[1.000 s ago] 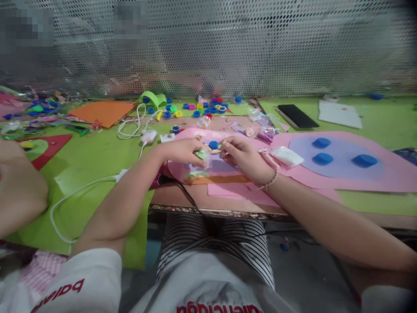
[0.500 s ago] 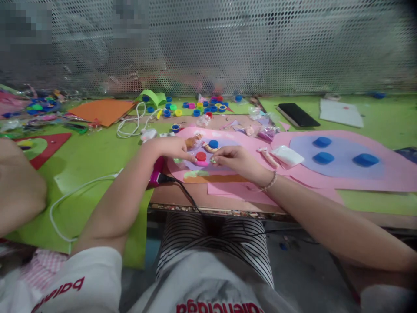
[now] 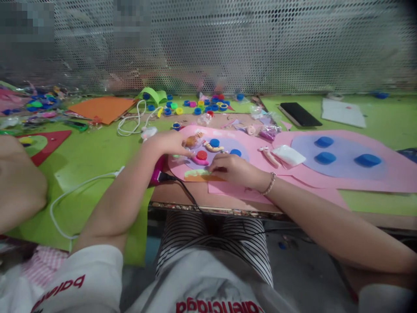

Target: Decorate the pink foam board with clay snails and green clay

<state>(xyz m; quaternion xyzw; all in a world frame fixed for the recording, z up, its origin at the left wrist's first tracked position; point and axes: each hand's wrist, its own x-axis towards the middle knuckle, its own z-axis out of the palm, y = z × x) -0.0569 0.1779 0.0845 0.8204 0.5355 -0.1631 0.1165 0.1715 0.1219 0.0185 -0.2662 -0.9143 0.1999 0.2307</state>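
My left hand (image 3: 176, 144) rests on the left side of a pink paper shape (image 3: 243, 138), fingers stretched toward a pink clay piece (image 3: 201, 161) with a red bottle cap (image 3: 201, 155) on it. My right hand (image 3: 230, 168) is pinched low over the right end of a pale green clay strip (image 3: 197, 173), which lies along an orange strip (image 3: 200, 178). Its fingertips seem to be on the green clay, though the hand partly hides it. Just above lie a cream clay piece (image 3: 214, 149) and a blue bottle cap (image 3: 214, 142). Another blue cap (image 3: 235, 153) shows behind the right hand.
A second pink shape (image 3: 395, 176) with blue caps (image 3: 368, 160) lies to the right. A white packet (image 3: 289, 155) sits between them. Behind are a phone (image 3: 299, 114), loose caps (image 3: 214, 108) and a white cable (image 3: 132, 124). Another person's arm (image 3: 19, 182) enters at left.
My right hand has moved down and slightly left, from beside the red cap to the pale green strip. A blue cap it had hidden now shows. My left hand has drawn back slightly left.
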